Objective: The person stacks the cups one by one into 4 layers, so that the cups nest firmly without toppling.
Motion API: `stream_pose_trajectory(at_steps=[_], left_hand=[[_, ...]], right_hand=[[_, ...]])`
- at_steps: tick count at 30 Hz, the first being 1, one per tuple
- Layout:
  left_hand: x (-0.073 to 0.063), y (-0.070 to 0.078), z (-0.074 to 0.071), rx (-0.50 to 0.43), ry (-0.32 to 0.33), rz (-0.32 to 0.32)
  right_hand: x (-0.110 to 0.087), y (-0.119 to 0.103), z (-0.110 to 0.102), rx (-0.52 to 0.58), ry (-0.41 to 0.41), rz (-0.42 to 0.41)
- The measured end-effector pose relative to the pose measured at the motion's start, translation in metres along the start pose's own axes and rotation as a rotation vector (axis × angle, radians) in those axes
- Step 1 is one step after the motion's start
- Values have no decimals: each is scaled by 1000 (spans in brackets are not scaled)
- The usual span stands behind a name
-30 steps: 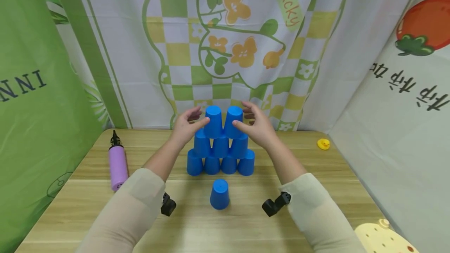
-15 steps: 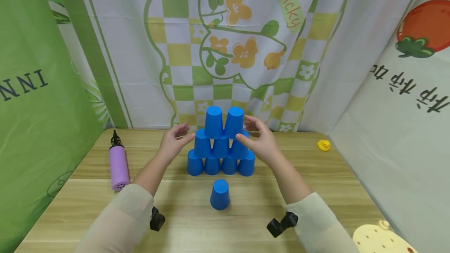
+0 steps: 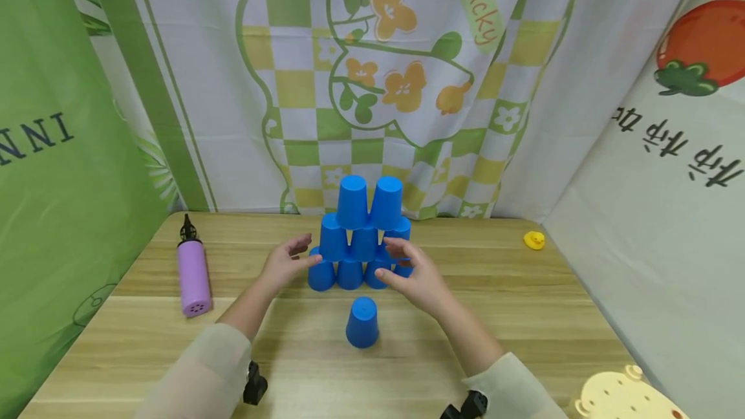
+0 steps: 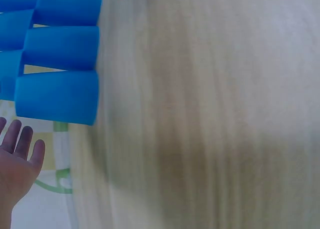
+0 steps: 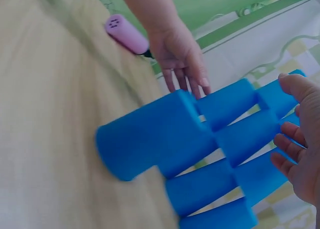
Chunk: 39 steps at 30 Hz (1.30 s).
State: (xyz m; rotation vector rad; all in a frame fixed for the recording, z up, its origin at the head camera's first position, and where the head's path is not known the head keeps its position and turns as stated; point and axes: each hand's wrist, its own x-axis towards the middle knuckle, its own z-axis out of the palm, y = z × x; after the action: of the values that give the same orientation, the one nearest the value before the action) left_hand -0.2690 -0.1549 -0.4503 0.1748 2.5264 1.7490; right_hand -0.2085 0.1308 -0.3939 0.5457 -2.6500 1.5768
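Note:
Blue plastic cups (image 3: 364,244) stand upside down in a stack: several below, three in the middle row, two on top. A single blue cup (image 3: 362,323) sits upside down on the table in front. My left hand (image 3: 286,265) is beside the stack's lower left, fingers apart and holding nothing; in the left wrist view the same hand (image 4: 19,164) has its fingers spread. My right hand (image 3: 420,280) hovers in front of the stack's right side, hiding part of the lower right cups. Loosely bent fingers of the right hand (image 5: 305,139) hold nothing in the right wrist view.
A purple hand pump (image 3: 194,277) lies at the table's left. At the far right is a small yellow toy duck (image 3: 534,240). Part of a pale yellow dotted object (image 3: 628,396) shows at the lower right. A patterned curtain (image 3: 372,83) hangs behind the wooden table (image 3: 512,315).
Both hands have come down from beside the top cups to the height of the lower rows. The left one has also drawn away to the left. The cups have not moved.

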Motion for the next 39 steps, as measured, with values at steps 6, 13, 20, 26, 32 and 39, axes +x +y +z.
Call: stream_pose_trajectory(at_steps=[6,13,20,26,32,39], left_hand=[[-3,-9,5,4,8,-39],[-4,-14,10,-8,6,-45],[-3,-17,13,-20,26,-55],[-2,-19,15,-15,38,-61],[-3,-18,16,-22,43,-52],[-3,-18,15,-25,45,-56]], right_hand=[[-11,17,18,26,-42,48],[-22,31,34,9,-120,95],[-27,44,41,2,-185,74],[-28,49,45,-18,-215,88],[-29,50,47,-21,-225,128],[-32,47,48,-2,-214,123]])
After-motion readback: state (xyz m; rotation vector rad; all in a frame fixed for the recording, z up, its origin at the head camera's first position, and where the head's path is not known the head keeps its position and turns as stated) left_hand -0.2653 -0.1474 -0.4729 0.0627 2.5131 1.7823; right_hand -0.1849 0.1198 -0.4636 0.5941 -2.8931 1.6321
